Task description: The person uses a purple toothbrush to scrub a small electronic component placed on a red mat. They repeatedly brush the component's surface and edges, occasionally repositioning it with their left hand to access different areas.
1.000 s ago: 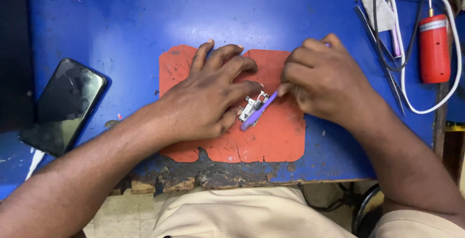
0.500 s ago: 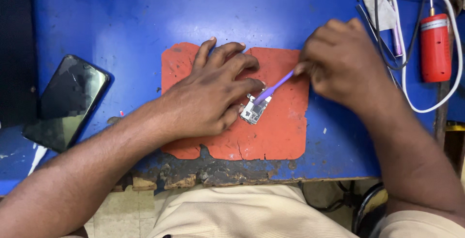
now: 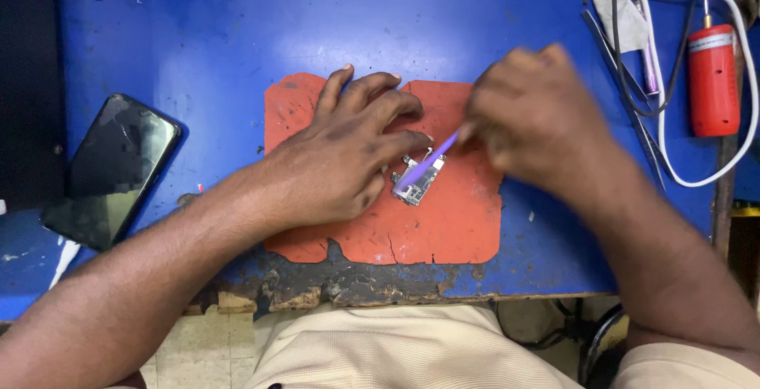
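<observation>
A small circuit board (image 3: 417,182) lies on an orange mat (image 3: 443,223) on the blue table (image 3: 237,33). My left hand (image 3: 348,151) rests flat on the mat, its thumb and forefinger pressing on the board's left edge. My right hand (image 3: 538,116), blurred by motion, grips a thin purple tool (image 3: 431,158) whose tip lies on the board.
A dark phone (image 3: 111,171) lies at the left. At the right are a red cylindrical tool (image 3: 711,80) with a white cable (image 3: 673,159), tweezers (image 3: 625,80) and a scrap of cloth (image 3: 625,13). The table's front edge (image 3: 356,286) is chipped.
My right hand has lifted up and away to the right, drawing the purple tool back so it slants from the board. My left hand has stayed on the board.
</observation>
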